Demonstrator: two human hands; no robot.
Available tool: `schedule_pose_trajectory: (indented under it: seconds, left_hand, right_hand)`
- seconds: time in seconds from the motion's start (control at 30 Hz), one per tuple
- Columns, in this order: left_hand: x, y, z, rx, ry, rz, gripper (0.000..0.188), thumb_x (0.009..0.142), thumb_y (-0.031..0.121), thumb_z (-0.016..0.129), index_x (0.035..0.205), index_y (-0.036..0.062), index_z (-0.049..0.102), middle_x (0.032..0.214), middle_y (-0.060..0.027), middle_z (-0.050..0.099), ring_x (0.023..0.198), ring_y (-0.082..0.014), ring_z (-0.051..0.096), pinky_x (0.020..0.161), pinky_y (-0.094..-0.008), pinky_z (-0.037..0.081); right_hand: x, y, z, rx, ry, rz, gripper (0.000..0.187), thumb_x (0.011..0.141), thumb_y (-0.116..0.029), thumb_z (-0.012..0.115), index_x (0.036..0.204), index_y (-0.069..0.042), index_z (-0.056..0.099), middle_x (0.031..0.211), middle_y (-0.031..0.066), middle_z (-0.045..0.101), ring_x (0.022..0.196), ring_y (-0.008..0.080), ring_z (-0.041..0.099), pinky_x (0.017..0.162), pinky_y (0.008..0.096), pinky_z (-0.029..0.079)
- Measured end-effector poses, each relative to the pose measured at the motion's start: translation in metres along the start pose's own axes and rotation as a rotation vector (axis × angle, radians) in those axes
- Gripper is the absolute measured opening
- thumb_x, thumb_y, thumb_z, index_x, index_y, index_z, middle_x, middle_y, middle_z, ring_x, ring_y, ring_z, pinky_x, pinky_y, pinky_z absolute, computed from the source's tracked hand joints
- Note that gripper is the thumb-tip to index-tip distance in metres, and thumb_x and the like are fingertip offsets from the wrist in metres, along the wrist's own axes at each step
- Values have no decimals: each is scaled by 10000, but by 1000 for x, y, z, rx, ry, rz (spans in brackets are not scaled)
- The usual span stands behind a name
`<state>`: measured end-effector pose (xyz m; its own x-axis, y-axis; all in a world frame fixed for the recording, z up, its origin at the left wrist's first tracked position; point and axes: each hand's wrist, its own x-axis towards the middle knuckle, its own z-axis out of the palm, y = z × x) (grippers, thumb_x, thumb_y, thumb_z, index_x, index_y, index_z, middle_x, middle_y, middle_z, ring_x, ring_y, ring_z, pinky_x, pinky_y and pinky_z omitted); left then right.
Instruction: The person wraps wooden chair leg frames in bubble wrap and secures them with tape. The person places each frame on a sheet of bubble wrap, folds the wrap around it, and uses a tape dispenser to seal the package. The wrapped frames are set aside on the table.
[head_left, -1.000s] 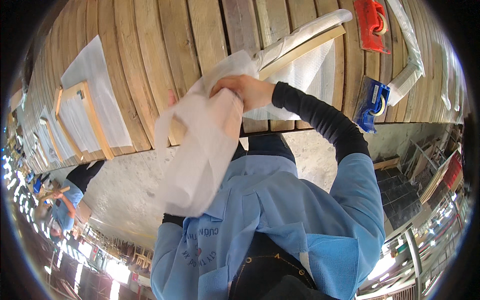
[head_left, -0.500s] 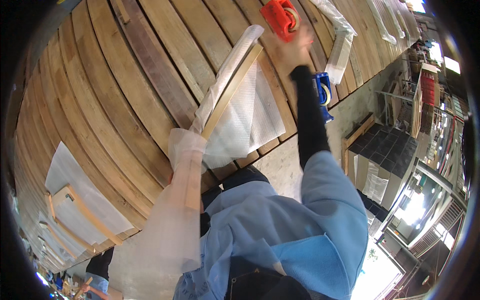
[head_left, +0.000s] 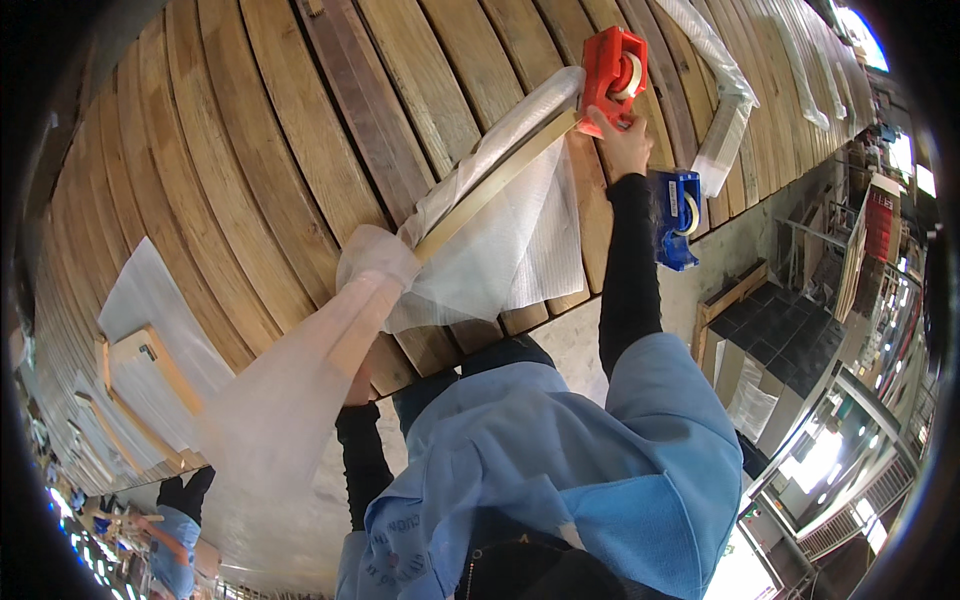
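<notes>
An angled wooden piece [head_left: 498, 191], partly rolled in translucent foam wrap [head_left: 470, 285], lies across the slatted table in front of me. Its nearer leg sticks out over the table edge, and loose foam hangs off it to the left. My left hand [head_left: 361, 386] grips that leg from below; the foam and wood hide most of its fingers. With my right hand [head_left: 626, 146] I hold a red tape dispenser [head_left: 606, 75] at its near end, beside the far tip of the wooden piece. A roll of pale tape [head_left: 627, 77] sits in the dispenser.
A blue tape dispenser [head_left: 676, 218] lies at the table's edge by my right forearm. Beyond it is another foam-wrapped angled piece [head_left: 727, 130]. On the left, wooden parts [head_left: 150, 370] rest on a foam sheet [head_left: 150, 290]. Another person [head_left: 175, 545] stands at the lower left.
My right hand has closed on the red tape dispenser and drawn it nearer the wooden piece. The wooden piece has swung, its far end rightward, and the hanging foam has spread to the left.
</notes>
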<state>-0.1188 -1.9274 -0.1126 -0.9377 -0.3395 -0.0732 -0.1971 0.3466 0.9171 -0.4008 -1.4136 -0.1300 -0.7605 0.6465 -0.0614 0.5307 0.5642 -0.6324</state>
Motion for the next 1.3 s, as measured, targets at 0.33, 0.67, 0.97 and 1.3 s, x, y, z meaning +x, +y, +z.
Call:
schedule_pose_trajectory:
  seconds: [0.33, 0.67, 0.97, 1.3]
  left_hand:
    - [-10, 8, 14, -119, 76, -101, 550, 815, 27, 810, 1311, -9, 577, 1240, -139, 651, 1069, -257, 645, 968, -388, 505]
    - [-18, 29, 16, -3, 112, -32, 486, 830, 117, 794, 1275, 28, 620, 1201, -114, 675, 1035, -250, 632, 945, -373, 469]
    - [-27, 57, 18, 86, 208, 24, 438, 844, 198, 780, 1243, 60, 659, 1165, -92, 696, 1004, -245, 620, 924, -360, 437]
    - [-27, 74, 47, -7, 473, -104, 318, 703, 172, 850, 991, 112, 729, 921, -5, 712, 829, -207, 570, 813, -339, 365]
  right_hand:
    - [12, -19, -80, 532, -289, 287, 481, 910, -425, 676, 1299, -143, 675, 1354, 10, 642, 1398, 181, 419, 1102, 530, 250]
    - [-38, 71, 8, 62, -79, 87, 315, 890, -220, 710, 1119, -8, 750, 989, 23, 764, 736, 112, 630, 668, 289, 492]
    - [-224, -201, 63, 782, -1482, -291, 258, 949, -203, 677, 1055, 23, 744, 1166, 86, 690, 1110, 164, 591, 954, 323, 454]
    - [-307, -261, 180, -145, -2607, -134, 254, 846, -138, 811, 1064, -13, 776, 992, 73, 768, 881, 118, 694, 812, 259, 550]
